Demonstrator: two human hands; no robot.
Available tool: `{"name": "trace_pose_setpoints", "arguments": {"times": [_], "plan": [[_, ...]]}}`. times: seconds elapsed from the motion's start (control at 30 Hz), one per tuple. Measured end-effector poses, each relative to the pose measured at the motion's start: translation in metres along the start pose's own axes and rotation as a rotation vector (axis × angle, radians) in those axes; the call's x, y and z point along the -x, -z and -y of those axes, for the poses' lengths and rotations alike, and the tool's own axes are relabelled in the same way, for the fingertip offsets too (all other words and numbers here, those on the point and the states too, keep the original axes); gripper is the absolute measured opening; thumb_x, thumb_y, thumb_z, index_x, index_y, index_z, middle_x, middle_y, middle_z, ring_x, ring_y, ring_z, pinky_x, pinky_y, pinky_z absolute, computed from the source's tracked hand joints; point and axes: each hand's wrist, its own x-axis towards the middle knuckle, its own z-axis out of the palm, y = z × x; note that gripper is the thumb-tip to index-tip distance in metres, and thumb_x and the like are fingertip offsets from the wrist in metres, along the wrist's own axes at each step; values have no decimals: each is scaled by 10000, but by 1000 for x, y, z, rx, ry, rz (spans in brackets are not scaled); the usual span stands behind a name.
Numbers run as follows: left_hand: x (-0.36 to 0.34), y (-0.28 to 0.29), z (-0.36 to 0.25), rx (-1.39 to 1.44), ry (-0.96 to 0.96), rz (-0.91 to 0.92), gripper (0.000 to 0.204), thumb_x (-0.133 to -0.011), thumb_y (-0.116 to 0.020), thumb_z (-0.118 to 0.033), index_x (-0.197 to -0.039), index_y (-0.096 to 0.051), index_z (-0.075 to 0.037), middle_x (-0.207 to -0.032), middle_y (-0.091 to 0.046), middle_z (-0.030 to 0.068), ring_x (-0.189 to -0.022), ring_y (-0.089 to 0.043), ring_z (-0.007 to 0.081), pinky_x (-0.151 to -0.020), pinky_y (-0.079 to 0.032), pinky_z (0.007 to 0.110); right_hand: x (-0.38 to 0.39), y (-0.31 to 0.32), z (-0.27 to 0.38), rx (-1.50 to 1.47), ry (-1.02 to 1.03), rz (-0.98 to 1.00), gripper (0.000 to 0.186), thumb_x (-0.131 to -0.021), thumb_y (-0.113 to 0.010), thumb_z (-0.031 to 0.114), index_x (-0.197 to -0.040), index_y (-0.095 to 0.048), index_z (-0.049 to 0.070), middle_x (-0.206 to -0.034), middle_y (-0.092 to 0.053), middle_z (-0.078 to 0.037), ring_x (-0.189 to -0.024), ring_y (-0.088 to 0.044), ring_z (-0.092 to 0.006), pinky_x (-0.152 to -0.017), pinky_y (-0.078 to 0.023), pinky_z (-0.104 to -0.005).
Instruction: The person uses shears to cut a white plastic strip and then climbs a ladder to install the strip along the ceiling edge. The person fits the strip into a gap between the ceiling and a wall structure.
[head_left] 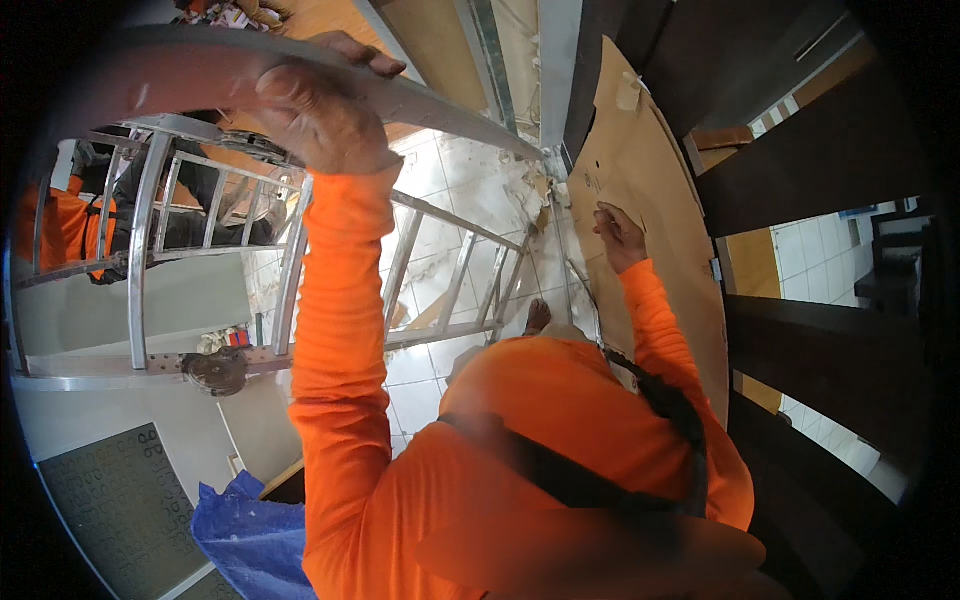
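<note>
A: What is the person's left hand (325, 120) holding?

B: It is gripping a long grey board (160, 80), its fingers reaching over the far edge and the thumb lying along the near side. The board is crossing the view past the metal ladder (150, 250), its right end pointing toward the far right corner of the tiled floor (425, 165).

A: Why hold it that way?

B: Probably the hand is steadying it, since such a long piece is likely to tip.

A: And the right hand (620, 240)?

B: It is showing bent fingers in front of a brown sheet (655, 190), nearer the sheet's left edge. Whether it is touching the sheet or pinching anything, nobody can tell from here.

A: Why is the sheet there?

B: It is standing against the dark slats (810, 330), perhaps shielding them.
</note>
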Motion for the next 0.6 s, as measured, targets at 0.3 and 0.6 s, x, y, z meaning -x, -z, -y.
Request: {"name": "trace_pose_setpoints", "arguments": {"times": [0.3, 0.6], "plan": [[12, -32, 47, 4, -48, -49, 774, -829, -515, -716, -1218, -292, -86, -752, -576, 123, -604, -614, 207, -562, -564, 347, 42, 34, 19, -45, -92, -138, 306, -990, -565, 197, -1229, -593, 9, -1031, -652, -72, -866, -621, -130, -805, -514, -267], [-7, -37, 63, 22, 142, -50, 817, -785, -527, -770, -1168, -363, -68, -787, -550, 78, -619, -590, 188, -564, -538, 331, 56, 35, 20, 67, -96, -138, 398, -973, -559, 343, -1026, -637, -44, -866, -626, -50, -789, -570, -125, -720, -482, -290]]}}
